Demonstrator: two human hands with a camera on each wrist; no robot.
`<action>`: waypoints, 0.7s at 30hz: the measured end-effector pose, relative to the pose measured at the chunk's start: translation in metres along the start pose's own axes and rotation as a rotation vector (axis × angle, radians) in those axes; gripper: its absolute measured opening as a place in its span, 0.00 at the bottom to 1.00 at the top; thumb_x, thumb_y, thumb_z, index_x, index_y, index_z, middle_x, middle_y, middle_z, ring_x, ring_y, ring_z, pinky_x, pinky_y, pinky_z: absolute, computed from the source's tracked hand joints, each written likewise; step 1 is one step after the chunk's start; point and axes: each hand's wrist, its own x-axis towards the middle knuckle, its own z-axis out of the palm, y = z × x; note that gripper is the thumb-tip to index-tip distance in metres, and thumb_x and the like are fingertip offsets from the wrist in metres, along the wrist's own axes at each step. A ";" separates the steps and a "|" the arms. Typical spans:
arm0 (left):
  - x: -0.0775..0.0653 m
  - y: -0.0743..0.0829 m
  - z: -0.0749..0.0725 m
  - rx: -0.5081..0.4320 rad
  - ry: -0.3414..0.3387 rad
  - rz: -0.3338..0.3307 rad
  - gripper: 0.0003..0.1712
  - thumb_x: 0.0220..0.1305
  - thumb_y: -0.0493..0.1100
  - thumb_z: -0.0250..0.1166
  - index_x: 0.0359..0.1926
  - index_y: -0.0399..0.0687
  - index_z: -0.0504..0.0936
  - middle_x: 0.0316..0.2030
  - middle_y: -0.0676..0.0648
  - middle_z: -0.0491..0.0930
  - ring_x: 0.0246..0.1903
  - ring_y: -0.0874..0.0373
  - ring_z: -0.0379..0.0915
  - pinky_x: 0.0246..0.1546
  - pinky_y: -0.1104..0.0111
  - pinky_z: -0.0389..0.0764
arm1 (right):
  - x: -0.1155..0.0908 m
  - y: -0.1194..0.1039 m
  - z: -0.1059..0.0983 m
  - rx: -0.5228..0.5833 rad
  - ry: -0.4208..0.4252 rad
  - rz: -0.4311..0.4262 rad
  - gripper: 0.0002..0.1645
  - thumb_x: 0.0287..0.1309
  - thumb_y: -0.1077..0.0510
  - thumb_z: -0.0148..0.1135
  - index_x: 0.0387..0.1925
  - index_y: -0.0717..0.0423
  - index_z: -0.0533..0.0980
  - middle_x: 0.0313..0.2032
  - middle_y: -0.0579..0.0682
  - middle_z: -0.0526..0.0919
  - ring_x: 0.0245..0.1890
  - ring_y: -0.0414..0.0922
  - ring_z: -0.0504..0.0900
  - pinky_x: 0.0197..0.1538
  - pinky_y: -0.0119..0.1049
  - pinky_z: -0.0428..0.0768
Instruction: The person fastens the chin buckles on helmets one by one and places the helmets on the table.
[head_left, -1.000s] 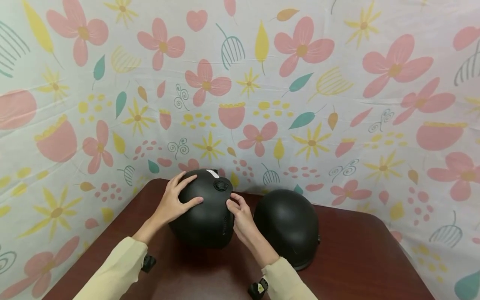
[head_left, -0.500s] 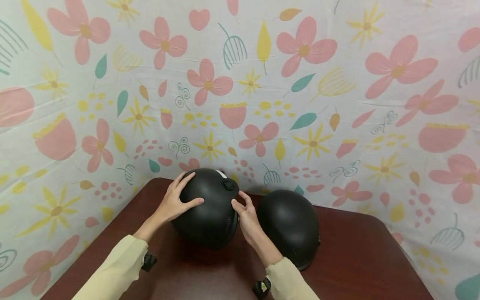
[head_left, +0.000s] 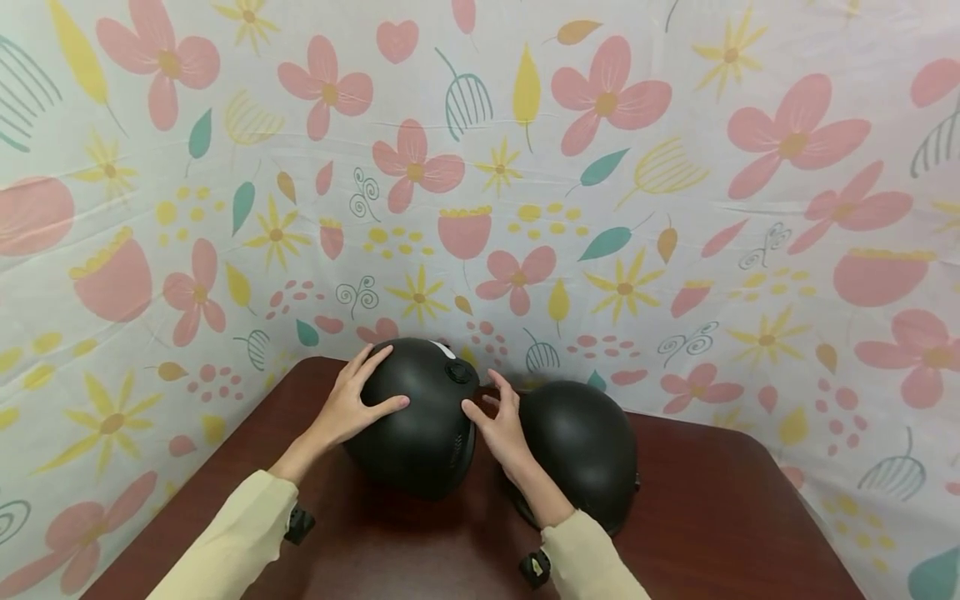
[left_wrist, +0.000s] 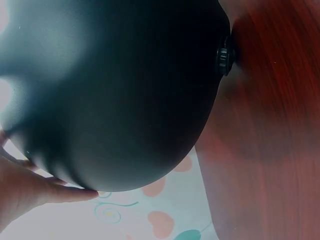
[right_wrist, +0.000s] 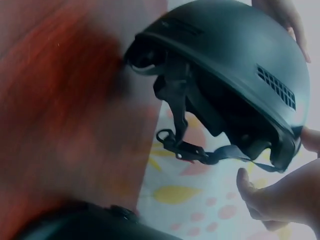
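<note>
A matte black helmet (head_left: pixel 423 442) stands tilted at the left of the table, its opening turned toward the right. My left hand (head_left: pixel 341 408) holds its shell, thumb and fingers spread over the curve. A round black piece (head_left: pixel 457 371) and a white label sit near its upper edge. At the rim, the thumb of my right hand (head_left: pixel 506 429) touches or nearly touches it, while the other fingers stand apart from the shell. The right wrist view shows the dangling chin strap (right_wrist: pixel 187 150) with its buckle, close to my right fingertips, and a vent grille (right_wrist: pixel 276 87).
A second black helmet (head_left: pixel 581 450) rests dome up just right of my right hand. Both are on a dark reddish-brown table (head_left: pixel 705 500). A flower-printed cloth (head_left: pixel 525 192) hangs behind and along the sides.
The helmet has turned slightly, its round piece shifting right. My right hand has moved right along with it, and its fingers have spread away from the rim. My left hand keeps its hold.
</note>
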 end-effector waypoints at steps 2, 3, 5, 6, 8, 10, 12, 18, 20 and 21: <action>0.001 0.001 0.000 0.005 -0.004 -0.004 0.48 0.56 0.57 0.70 0.75 0.67 0.57 0.78 0.42 0.43 0.75 0.34 0.39 0.62 0.28 0.55 | 0.002 -0.003 -0.003 -0.019 -0.008 -0.041 0.43 0.66 0.53 0.61 0.75 0.48 0.51 0.73 0.61 0.46 0.71 0.62 0.58 0.66 0.57 0.68; 0.001 0.001 0.001 0.008 -0.006 -0.004 0.48 0.56 0.58 0.70 0.75 0.67 0.57 0.78 0.42 0.43 0.75 0.34 0.39 0.61 0.28 0.55 | 0.003 -0.005 -0.004 -0.033 -0.013 -0.071 0.43 0.65 0.54 0.62 0.75 0.48 0.52 0.73 0.61 0.45 0.72 0.62 0.57 0.67 0.58 0.67; 0.002 0.001 0.001 0.011 -0.013 -0.005 0.48 0.56 0.58 0.70 0.75 0.67 0.57 0.78 0.42 0.43 0.75 0.34 0.39 0.61 0.28 0.55 | 0.006 -0.011 -0.005 -0.068 -0.024 -0.141 0.43 0.65 0.55 0.62 0.75 0.48 0.53 0.74 0.61 0.45 0.73 0.63 0.53 0.69 0.62 0.62; 0.002 0.001 0.001 0.012 -0.015 -0.002 0.48 0.56 0.58 0.70 0.75 0.67 0.57 0.78 0.42 0.43 0.75 0.33 0.39 0.61 0.28 0.55 | 0.007 -0.014 -0.005 -0.089 -0.032 -0.176 0.42 0.64 0.55 0.62 0.75 0.48 0.54 0.75 0.60 0.44 0.74 0.63 0.51 0.70 0.63 0.59; 0.002 0.002 0.001 0.015 -0.021 0.002 0.48 0.56 0.58 0.70 0.75 0.67 0.57 0.78 0.42 0.43 0.75 0.33 0.39 0.61 0.27 0.55 | 0.010 -0.021 -0.003 -0.140 -0.055 -0.231 0.41 0.64 0.53 0.62 0.74 0.48 0.56 0.76 0.59 0.45 0.75 0.63 0.48 0.70 0.66 0.56; 0.003 0.003 0.002 0.020 -0.024 0.013 0.48 0.56 0.58 0.70 0.75 0.65 0.57 0.78 0.41 0.43 0.75 0.32 0.39 0.61 0.27 0.55 | 0.013 -0.027 0.000 -0.193 -0.088 -0.263 0.40 0.64 0.51 0.62 0.74 0.46 0.58 0.76 0.59 0.46 0.76 0.63 0.46 0.69 0.68 0.55; 0.003 0.004 0.004 0.030 -0.028 0.027 0.49 0.56 0.58 0.70 0.75 0.65 0.57 0.78 0.41 0.43 0.74 0.32 0.39 0.60 0.27 0.55 | 0.016 -0.030 0.002 -0.237 -0.126 -0.261 0.39 0.63 0.47 0.63 0.73 0.43 0.60 0.76 0.59 0.46 0.75 0.64 0.47 0.68 0.69 0.56; 0.002 0.007 0.011 0.064 -0.033 0.071 0.49 0.57 0.59 0.69 0.76 0.63 0.56 0.77 0.39 0.42 0.74 0.30 0.40 0.60 0.26 0.54 | 0.016 -0.032 0.009 -0.330 -0.191 -0.187 0.37 0.62 0.42 0.62 0.71 0.41 0.65 0.75 0.64 0.45 0.74 0.67 0.45 0.65 0.71 0.59; 0.002 0.006 0.012 0.061 -0.030 0.075 0.49 0.57 0.59 0.69 0.76 0.63 0.56 0.77 0.38 0.42 0.74 0.29 0.40 0.60 0.26 0.53 | 0.015 -0.031 0.009 -0.350 -0.189 -0.186 0.36 0.62 0.41 0.61 0.70 0.40 0.65 0.74 0.65 0.47 0.74 0.67 0.45 0.64 0.71 0.59; 0.001 0.006 0.012 0.057 -0.030 0.076 0.49 0.57 0.58 0.69 0.76 0.64 0.56 0.77 0.38 0.42 0.74 0.29 0.39 0.60 0.26 0.53 | 0.014 -0.031 0.010 -0.351 -0.186 -0.182 0.36 0.62 0.41 0.62 0.70 0.40 0.65 0.74 0.64 0.48 0.74 0.67 0.46 0.64 0.71 0.60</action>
